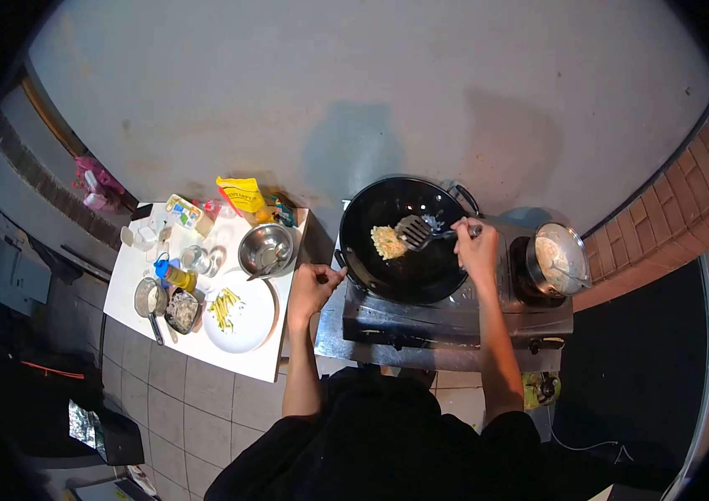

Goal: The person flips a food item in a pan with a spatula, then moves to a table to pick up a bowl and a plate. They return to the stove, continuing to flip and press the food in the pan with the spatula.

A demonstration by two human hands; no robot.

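Observation:
A black wok (400, 284) sits on the left side of the stove. My right hand (478, 248) is closed around the handle of a slotted spatula (413, 233), whose head lies inside the wok. Against the spatula's front edge rests a yellowish, lumpy piece of food (386, 242). Some small white bits (433, 222) cling to the wok beyond it. My left hand (312, 292) is curled at the wok's left rim, its fingers closed at the side handle, which they mostly cover.
On the stove's right stands a pot (571, 242) of pale mixture with a utensil in it. The white table (242, 361) at left holds a white plate (258, 330) with green-yellow strips, a metal bowl (252, 242), a yellow bag (242, 194), a bottle (177, 277) and small bowls. A wall rises behind.

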